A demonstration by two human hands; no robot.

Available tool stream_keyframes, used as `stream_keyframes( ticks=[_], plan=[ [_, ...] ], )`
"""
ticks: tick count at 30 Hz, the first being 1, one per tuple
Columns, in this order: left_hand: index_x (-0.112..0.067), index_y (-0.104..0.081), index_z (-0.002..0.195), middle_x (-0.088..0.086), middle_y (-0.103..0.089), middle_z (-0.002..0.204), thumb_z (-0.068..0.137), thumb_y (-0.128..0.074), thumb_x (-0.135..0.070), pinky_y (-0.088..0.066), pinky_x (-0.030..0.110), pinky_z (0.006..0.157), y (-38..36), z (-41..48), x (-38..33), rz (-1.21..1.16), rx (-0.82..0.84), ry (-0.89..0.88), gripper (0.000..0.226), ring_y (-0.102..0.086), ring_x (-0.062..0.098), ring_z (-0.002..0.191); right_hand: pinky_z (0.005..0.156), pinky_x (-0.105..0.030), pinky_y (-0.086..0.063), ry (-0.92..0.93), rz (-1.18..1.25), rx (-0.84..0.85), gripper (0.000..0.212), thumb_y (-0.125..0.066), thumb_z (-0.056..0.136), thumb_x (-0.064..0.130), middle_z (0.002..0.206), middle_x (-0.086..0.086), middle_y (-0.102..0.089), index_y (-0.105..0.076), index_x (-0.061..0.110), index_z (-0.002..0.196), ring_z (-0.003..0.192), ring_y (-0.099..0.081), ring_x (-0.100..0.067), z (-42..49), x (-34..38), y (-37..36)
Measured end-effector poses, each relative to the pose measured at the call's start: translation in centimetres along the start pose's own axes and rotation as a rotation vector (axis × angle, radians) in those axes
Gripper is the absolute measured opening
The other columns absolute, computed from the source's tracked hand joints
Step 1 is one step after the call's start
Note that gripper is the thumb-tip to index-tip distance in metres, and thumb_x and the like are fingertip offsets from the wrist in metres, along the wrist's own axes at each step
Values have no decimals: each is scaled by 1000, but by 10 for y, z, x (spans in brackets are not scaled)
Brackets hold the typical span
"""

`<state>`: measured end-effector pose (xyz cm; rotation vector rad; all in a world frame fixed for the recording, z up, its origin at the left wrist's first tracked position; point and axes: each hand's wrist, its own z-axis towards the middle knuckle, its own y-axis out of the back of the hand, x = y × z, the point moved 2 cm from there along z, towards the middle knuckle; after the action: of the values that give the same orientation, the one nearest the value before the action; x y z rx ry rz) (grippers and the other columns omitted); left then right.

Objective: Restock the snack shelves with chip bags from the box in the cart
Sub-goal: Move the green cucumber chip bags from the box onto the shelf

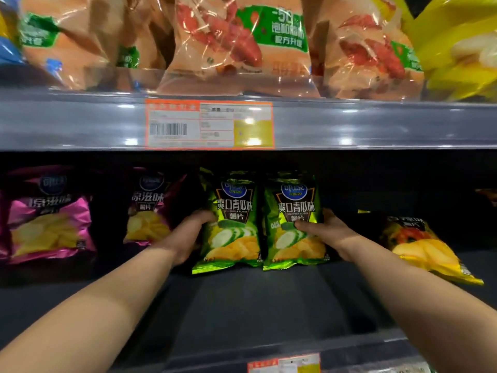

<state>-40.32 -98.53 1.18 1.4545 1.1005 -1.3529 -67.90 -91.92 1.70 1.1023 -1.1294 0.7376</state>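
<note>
**Head view: two green bags held upright on the lower shelf**

The left hand (pixel 192 234) grips the left edge of the left green bag (pixel 232 224). The right hand (pixel 324 230) holds the right green bag (pixel 291 211), thumb on its front, fingers probably behind it, out of sight. Both bags stand upright, side by side and touching, towards the back of the lower shelf (pixel 255 313). Purple bags (pixel 48 219) stand to their left, and a dark bag (pixel 419 243) lies tilted to their right. Orange bags (pixel 231 41) fill the upper shelf (pixel 80 122), which carries a price tag (pixel 209 125).
</note>
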Motion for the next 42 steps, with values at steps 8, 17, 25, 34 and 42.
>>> stream_keyframes(
  ticks=[8, 17, 25, 34, 42],
  plan=[
    [-18, -35, 138, 8, -61, 126, 70, -78, -16, -42, 47, 103, 1, 2, 15, 95, 49, -15, 80, -58, 28, 115, 54, -17, -43, 0, -59, -53, 65, -80, 72, 24, 89, 8, -60, -46, 19, 128, 72, -57, -3, 5, 2, -2],
    [-21, -35, 139, 3, -61, 123, 69, -81, -15, -49, 35, 86, 2, -3, 14, 131, -15, -79, 84, -59, 22, 105, 80, -26, -43, 32, -119, -142, 74, -76, 76, 25, 129, -10, -59, -39, 15, 139, 93, -56, -19, -6, 2, -8],
    [-21, -19, 148, 6, -49, 139, 69, -81, -31, -41, 27, 91, 1, -14, 6, 319, -230, -226, 101, -52, 24, 119, 107, -39, -39, 105, -481, -220, 87, -76, 73, 38, 145, -17, -39, -32, 14, 144, 130, -43, -34, -23, 19, -6],
    [-24, -12, 150, 13, -27, 152, 79, -45, -71, -32, 47, 106, -2, -104, -7, 1306, -469, -268, 91, -30, 34, 137, 114, -56, -14, 532, -1168, -56, 73, -49, 87, 54, 157, -6, -19, -21, 25, 148, 146, -11, -31, -82, 41, -22],
    [-24, -5, 151, 8, -14, 158, 83, -35, -71, -16, 54, 112, 6, -235, 13, 1485, -561, -85, 87, -7, 34, 145, 112, -57, -16, 846, -1188, 136, 69, -44, 88, 58, 157, -5, -21, -23, 26, 146, 145, -14, -31, -168, 46, -73]
  ],
)
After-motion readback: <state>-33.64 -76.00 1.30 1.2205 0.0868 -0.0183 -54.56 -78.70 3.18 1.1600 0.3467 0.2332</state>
